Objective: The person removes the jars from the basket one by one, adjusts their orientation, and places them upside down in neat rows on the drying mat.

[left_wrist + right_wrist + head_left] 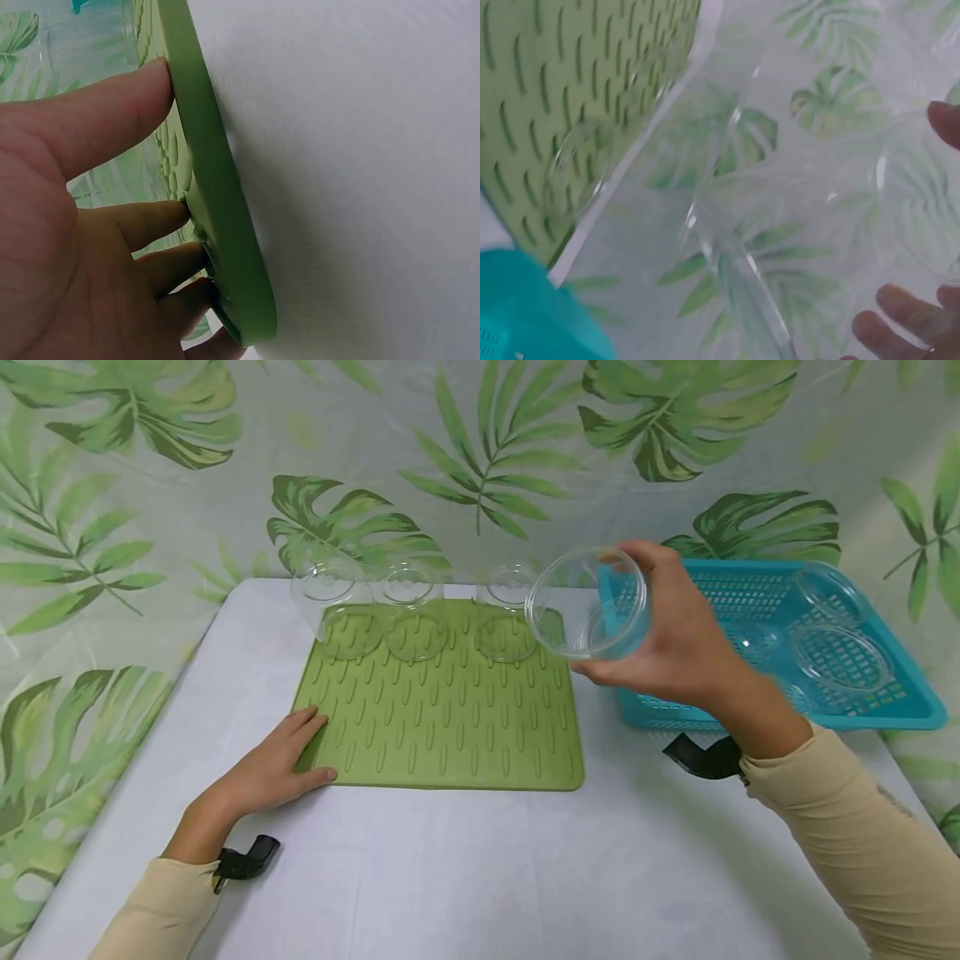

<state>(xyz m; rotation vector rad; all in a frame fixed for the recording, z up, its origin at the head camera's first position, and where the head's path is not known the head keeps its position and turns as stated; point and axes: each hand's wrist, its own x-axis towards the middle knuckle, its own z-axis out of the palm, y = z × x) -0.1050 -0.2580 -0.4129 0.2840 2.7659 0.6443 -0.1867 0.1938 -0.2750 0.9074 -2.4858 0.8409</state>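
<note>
My right hand (675, 639) grips a clear glass cup (581, 606) in the air, between the mat's far right corner and the blue basket. The cup's wide mouth faces the head camera, and fingertips curl round its far end in the right wrist view. My left hand (273, 760) rests on the left edge of a green ridged mat (450, 718), fingers spread and the thumb at the near edge. Along the mat's far side stand three more clear glass cups, upside down: a left one (348, 635), a middle one (415, 637) and a right one (506, 637).
A blue perforated basket (757, 724) stands on the right of the table, with more clear glassware (843, 660) inside. A white cloth (450, 877) covers the table. Behind it hangs a leaf-patterned curtain (360, 435).
</note>
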